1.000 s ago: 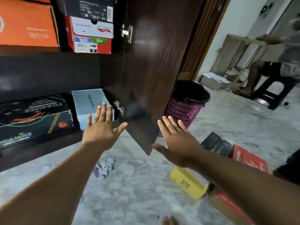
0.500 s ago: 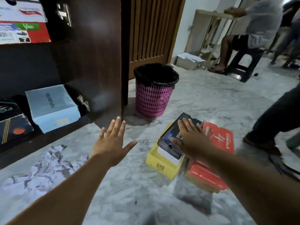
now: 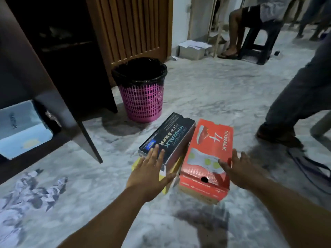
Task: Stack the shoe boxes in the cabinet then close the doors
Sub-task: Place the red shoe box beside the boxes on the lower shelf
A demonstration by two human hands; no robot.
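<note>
While both arms reach forward over the marbled floor (image 3: 206, 90), the left hand (image 3: 149, 171) has its fingers straight and spread, their tips lying over the near end of a black shoe box (image 3: 170, 138) printed "hyper burst"; whether they press on it or only hover cannot be told. The right hand (image 3: 240, 169) is likewise flat and splayed, just beside the right edge of a red shoe box (image 3: 208, 154) marked with a large 4, gripping nothing. The two boxes lie side by side between the hands, the black one resting on a yellow box (image 3: 166, 176) whose corner shows under the left palm, the red one on a tan box (image 3: 200, 193) beneath it. Beyond the left hand stands a pink waste basket (image 3: 141, 102) lined with a black bag. Farther left of that hand the dark cabinet door (image 3: 35, 68) hangs open, and a pale blue shoe box (image 3: 21, 129) sits on the cabinet's bottom shelf. Crumpled paper (image 3: 30, 192) lies on the floor left of the left forearm. To the right of the right hand stands another person's trousered leg (image 3: 300, 97), and farther off a seated person (image 3: 250, 24) on a dark stool (image 3: 258, 43).
</note>
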